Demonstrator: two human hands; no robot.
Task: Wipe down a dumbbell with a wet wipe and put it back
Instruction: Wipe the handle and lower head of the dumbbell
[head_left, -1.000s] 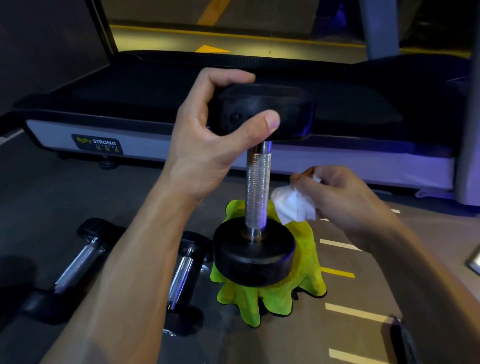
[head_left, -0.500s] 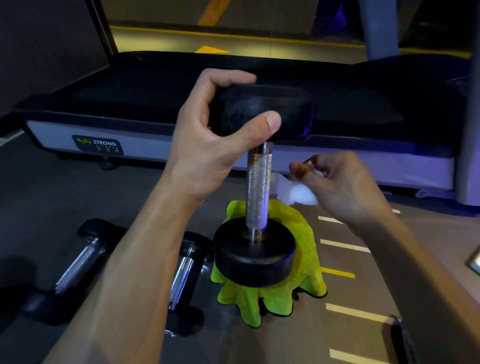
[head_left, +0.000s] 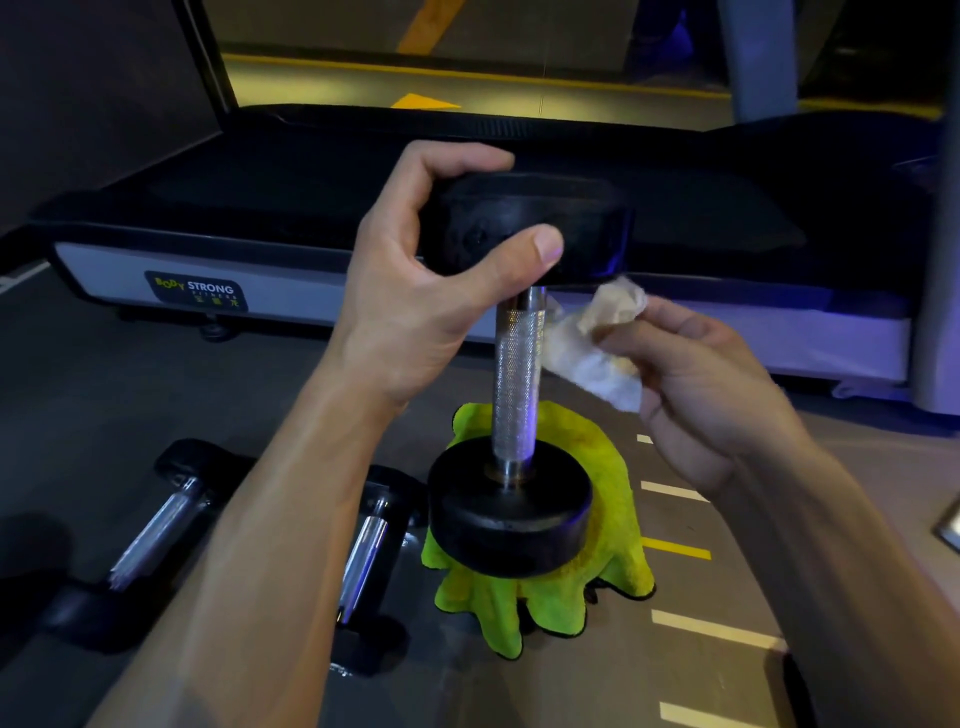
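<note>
A black dumbbell (head_left: 514, 374) with a knurled steel handle stands upright on its lower head, which rests on a yellow-green cloth (head_left: 613, 457) on the floor. My left hand (head_left: 431, 291) grips the upper head, thumb across its front. My right hand (head_left: 711, 384) pinches a crumpled white wet wipe (head_left: 592, 348) just right of the handle's upper part, with the wipe's edge at the steel.
Two more dumbbells (head_left: 156, 525) (head_left: 363, 556) lie on the grey floor at lower left. A black treadmill deck (head_left: 291, 291) with a "Body Strong" label runs across behind. White and yellow floor stripes (head_left: 675, 548) lie at the right.
My right hand has lifted the wipe from beside the lower part of the handle up to just under the upper head. The left hand and the dumbbell have stayed put.
</note>
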